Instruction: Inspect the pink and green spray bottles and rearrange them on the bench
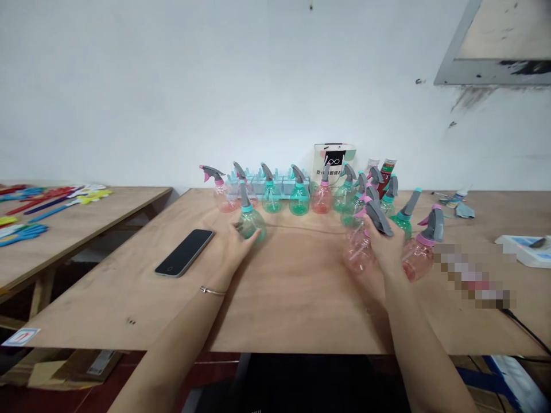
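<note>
At twelve o'clock, white wall (172, 86); on brown wooden table (301, 304), left hand (241, 245) clasps round green plastic sprayer (251, 221), right hand (388, 246) grips round pink plastic sprayer (357, 255)

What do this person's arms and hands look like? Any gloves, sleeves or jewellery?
The left hand and right hand are both ungloved, and no sleeves show in view. A thin, silvery bracelet circles the left wrist; none is visible on the right.
</note>
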The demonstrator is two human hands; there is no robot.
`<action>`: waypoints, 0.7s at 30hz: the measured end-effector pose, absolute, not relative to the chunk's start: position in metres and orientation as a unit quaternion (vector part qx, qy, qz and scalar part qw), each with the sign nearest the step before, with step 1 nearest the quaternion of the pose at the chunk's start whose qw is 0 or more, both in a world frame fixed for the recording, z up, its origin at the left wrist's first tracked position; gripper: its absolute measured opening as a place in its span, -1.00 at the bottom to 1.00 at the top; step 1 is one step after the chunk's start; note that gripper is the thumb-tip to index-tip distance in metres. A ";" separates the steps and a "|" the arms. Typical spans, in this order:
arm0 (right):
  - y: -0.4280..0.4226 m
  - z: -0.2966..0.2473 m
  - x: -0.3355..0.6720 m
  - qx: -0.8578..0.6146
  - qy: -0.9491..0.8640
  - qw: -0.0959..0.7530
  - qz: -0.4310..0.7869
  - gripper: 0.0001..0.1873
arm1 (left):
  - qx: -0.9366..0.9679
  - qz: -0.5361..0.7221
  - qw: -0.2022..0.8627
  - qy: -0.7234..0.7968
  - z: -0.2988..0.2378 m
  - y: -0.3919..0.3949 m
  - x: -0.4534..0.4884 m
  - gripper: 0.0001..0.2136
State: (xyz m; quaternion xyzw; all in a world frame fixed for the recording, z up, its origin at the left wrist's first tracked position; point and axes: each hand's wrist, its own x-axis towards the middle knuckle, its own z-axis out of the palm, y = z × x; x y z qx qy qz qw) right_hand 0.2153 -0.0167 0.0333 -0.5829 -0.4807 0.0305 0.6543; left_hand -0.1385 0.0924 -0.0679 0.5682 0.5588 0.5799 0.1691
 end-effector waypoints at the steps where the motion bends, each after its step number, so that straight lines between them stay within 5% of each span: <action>1: -0.018 0.032 0.221 -0.588 -0.473 0.656 0.014 -0.63 | 0.577 0.584 0.198 0.536 -0.068 0.086 -0.130 -0.39; 14: -0.004 0.012 0.237 -0.567 -0.453 0.685 -0.061 -0.53 | 0.678 0.517 0.257 0.456 -0.069 0.036 -0.076 -0.42; 21: -0.011 0.010 0.246 -0.503 -0.417 0.718 -0.238 -0.03 | 0.686 0.498 0.229 0.479 -0.064 0.030 -0.075 -0.40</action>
